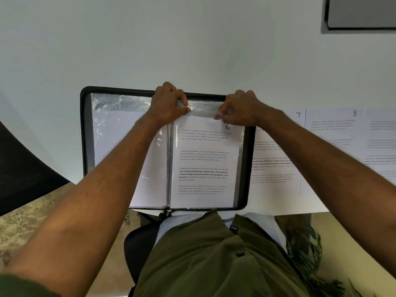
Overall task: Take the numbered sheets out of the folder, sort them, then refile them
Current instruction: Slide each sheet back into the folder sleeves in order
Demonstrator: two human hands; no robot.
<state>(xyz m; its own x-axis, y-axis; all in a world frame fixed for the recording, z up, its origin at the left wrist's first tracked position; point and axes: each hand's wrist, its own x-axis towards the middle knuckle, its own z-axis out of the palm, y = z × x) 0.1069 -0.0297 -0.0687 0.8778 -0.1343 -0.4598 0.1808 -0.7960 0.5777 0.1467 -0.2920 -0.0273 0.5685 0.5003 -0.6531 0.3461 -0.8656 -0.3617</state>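
Black zip-edged display folder (82, 133) lies open on the white table (192, 50), near edge hanging slightly past the table's front edge toward the person's lap. Clear plastic sleeves fill both halves, with a metal spiral spine (170, 159) down the middle. In the right-hand clear sleeve (201, 107) sits the white printed sheet marked 6 (205, 163), its top edge lower than the sleeve mouth, so a strip of shiny bare plastic shows above the paper.

Left hand (168, 101) grips the sleeve's top edge near the spine, fingers curled over the plastic, thumb pressing it. Right hand (237, 110) pinches at the sheet's top right corner, just above the handwritten 6; fingertips are bunched tight, and whether they hold paper, plastic or both is unclear. Both forearms cross the folder: the left one covers much of the left-hand page (111, 136), which looks blank white under glare.

Just right of the folder, the white sheet marked 7 (276, 163) lies flat, its left edge tucked under or against the folder's rim and partly hidden by the right forearm. Next right is the white sheet marked 8 (334, 129), then another printed sheet (381, 142), number out of view. Dark framed panel (362, 13) far right on the table. Black mesh chair (23, 166) at left. Olive shirt (214, 254) fills the bottom.
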